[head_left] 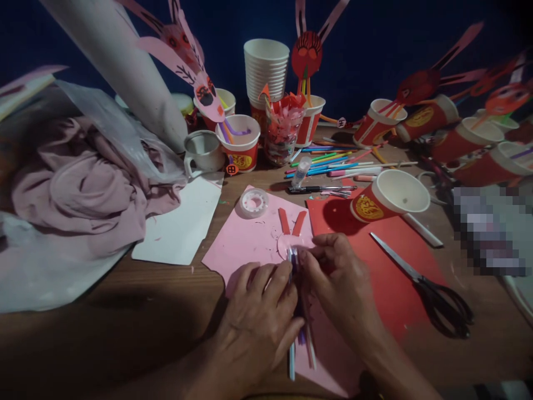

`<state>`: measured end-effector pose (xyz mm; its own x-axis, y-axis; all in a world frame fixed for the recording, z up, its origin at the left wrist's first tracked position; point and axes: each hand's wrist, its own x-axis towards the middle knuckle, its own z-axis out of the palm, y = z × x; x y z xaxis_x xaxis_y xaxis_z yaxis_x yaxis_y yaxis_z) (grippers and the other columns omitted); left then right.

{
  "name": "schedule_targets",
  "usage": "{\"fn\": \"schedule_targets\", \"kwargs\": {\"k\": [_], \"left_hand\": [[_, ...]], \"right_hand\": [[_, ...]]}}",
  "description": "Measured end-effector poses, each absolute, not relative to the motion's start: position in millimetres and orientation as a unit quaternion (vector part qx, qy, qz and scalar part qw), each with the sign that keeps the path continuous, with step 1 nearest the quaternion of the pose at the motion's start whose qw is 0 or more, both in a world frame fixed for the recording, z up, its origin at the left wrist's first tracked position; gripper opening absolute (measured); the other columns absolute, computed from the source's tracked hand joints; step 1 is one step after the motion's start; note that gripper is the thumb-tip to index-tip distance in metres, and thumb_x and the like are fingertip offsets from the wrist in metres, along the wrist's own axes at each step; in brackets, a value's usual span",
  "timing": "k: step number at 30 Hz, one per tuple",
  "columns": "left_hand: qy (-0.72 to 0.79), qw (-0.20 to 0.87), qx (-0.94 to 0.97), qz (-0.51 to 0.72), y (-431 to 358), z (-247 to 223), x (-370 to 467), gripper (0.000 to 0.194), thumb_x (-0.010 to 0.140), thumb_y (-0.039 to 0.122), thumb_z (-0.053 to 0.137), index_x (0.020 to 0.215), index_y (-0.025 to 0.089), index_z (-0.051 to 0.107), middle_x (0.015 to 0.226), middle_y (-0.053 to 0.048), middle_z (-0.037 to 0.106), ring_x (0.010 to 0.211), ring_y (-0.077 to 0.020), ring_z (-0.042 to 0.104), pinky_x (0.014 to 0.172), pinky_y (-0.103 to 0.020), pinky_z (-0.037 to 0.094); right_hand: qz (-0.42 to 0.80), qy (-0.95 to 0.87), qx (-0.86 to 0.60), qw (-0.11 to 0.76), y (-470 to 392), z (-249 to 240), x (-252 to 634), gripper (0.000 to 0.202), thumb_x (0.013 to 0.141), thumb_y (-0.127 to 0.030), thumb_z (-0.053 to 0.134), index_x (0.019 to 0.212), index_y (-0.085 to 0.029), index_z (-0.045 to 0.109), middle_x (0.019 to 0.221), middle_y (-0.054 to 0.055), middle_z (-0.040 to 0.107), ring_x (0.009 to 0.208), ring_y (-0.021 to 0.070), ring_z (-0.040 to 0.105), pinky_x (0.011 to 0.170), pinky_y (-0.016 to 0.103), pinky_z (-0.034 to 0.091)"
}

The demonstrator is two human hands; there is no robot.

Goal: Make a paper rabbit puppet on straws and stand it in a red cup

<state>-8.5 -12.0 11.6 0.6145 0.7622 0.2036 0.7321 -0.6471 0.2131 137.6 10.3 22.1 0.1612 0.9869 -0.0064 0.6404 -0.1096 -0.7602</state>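
Note:
A pink paper disc (287,244) with two red paper strips (291,221) at its top lies on a pink paper sheet (233,250). Several thin sticks (292,355), pale blue, purple and whitish, run down from its lower edge. Across their upper ends is a shiny patch like clear tape (293,254). My left hand (260,311) lies over the sticks and holds them down, thumb across them. Beside the disc's right edge, my right hand (339,283) has thumb and index finger bent together at the shiny patch; what is between them is hidden.
A tape roll (254,203) sits above the disc. Black-handled scissors (428,289) lie on red paper (383,261), near a tilted paper cup (389,194). Behind are pens (325,161), stacked cups (266,72) and a mug (204,153). Pink cloth (91,183) is at left.

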Motion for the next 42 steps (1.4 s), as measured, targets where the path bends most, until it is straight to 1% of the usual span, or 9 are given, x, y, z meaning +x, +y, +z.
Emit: {"fn": "schedule_targets", "kwargs": {"k": [6, 12, 17, 22, 28, 35, 42], "left_hand": [[0.419, 0.049, 0.898, 0.126, -13.0, 11.4, -8.2, 0.035, 0.081, 0.042, 0.047, 0.104, 0.017, 0.056, 0.126, -0.009, 0.047, 0.1, -0.0232, 0.043, 0.086, -0.04, 0.029], [0.409, 0.044, 0.903, 0.12, -11.8, 12.0, -8.8, 0.037, 0.082, 0.041, 0.045, 0.106, 0.016, 0.056, 0.129, -0.007, 0.046, 0.1, -0.0223, 0.044, 0.086, -0.039, 0.028], [0.405, 0.034, 0.906, 0.116, -11.2, 13.2, -8.9, 0.038, 0.082, 0.042, 0.046, 0.108, 0.016, 0.056, 0.134, -0.005, 0.043, 0.097, -0.021, 0.044, 0.085, -0.039, 0.029], [0.405, 0.041, 0.904, 0.127, -11.2, 12.0, -9.1, 0.037, 0.081, 0.042, 0.047, 0.106, 0.017, 0.056, 0.133, -0.007, 0.043, 0.098, -0.0221, 0.044, 0.084, -0.039, 0.03], [0.409, 0.053, 0.901, 0.136, -11.8, 9.9, -10.1, 0.036, 0.08, 0.042, 0.049, 0.103, 0.016, 0.057, 0.131, -0.01, 0.045, 0.1, -0.0232, 0.044, 0.086, -0.04, 0.029], [0.399, 0.048, 0.906, 0.134, -11.0, 11.1, -10.6, 0.036, 0.081, 0.042, 0.048, 0.103, 0.016, 0.056, 0.128, -0.007, 0.047, 0.096, -0.0222, 0.045, 0.085, -0.04, 0.028], [0.394, 0.047, 0.91, 0.116, -10.1, 14.3, -10.9, 0.034, 0.08, 0.041, 0.049, 0.103, 0.017, 0.057, 0.135, -0.007, 0.039, 0.098, -0.0224, 0.044, 0.084, -0.039, 0.029]], "right_hand": [[0.259, -0.593, -0.697, 0.31, 12.2, 21.3, 137.5, 0.015, 0.079, -0.031, 0.052, 0.089, -0.02, 0.047, 0.069, 0.001, 0.065, 0.057, 0.0131, 0.061, 0.051, 0.023, 0.043], [0.264, -0.59, -0.698, 0.308, 11.4, 19.0, 138.0, 0.015, 0.08, -0.03, 0.051, 0.09, -0.02, 0.047, 0.07, 0.001, 0.065, 0.057, 0.0137, 0.061, 0.05, 0.023, 0.043], [0.267, -0.598, -0.694, 0.3, 11.2, 18.8, 138.9, 0.016, 0.079, -0.03, 0.05, 0.092, -0.02, 0.046, 0.069, 0.0, 0.065, 0.056, 0.0134, 0.061, 0.05, 0.023, 0.043], [0.261, -0.601, -0.698, 0.289, 10.5, 20.3, 139.5, 0.017, 0.078, -0.03, 0.052, 0.091, -0.02, 0.046, 0.071, 0.001, 0.066, 0.06, 0.0145, 0.063, 0.051, 0.023, 0.044], [0.251, -0.611, -0.695, 0.283, 10.4, 20.0, 139.5, 0.017, 0.079, -0.03, 0.05, 0.092, -0.02, 0.046, 0.07, 0.001, 0.066, 0.057, 0.0139, 0.062, 0.051, 0.023, 0.043], [0.256, -0.608, -0.701, 0.271, 12.6, 20.4, 138.5, 0.018, 0.079, -0.031, 0.05, 0.093, -0.02, 0.045, 0.07, 0.002, 0.066, 0.058, 0.015, 0.062, 0.052, 0.024, 0.043], [0.256, -0.617, -0.697, 0.261, 11.0, 22.2, 139.6, 0.02, 0.079, -0.029, 0.05, 0.095, -0.02, 0.045, 0.069, 0.002, 0.065, 0.061, 0.0168, 0.062, 0.053, 0.026, 0.043]]}}
